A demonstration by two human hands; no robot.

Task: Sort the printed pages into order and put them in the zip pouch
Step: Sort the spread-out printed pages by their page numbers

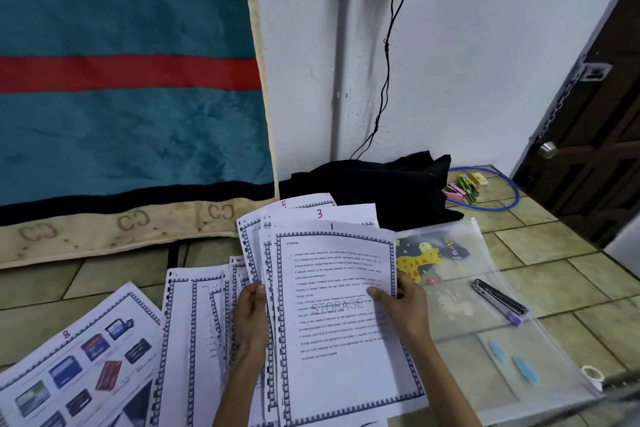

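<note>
I hold a fanned stack of printed pages point(336, 288) upright between both hands. The front sheet is headed STORAGE and marked 1; sheets marked 3 and 5 stick out behind it. My left hand point(251, 315) grips the stack's left edge. My right hand point(405, 308) pinches the right edge, thumb on the front sheet. More pages point(194, 340) lie spread on the floor to the left, among them a picture page marked 8 point(79, 367). The clear zip pouch point(485, 333), with a giraffe print, lies flat on the tiles to the right.
A folded metal tool with a purple tip point(500, 302) rests on the pouch. A black cloth point(377, 187) lies behind the pages. Staple boxes and a blue hoop point(485, 191) sit near a wooden door point(595, 149). A teal blanket point(128, 97) hangs on the left. A tape roll point(593, 374) sits at the right.
</note>
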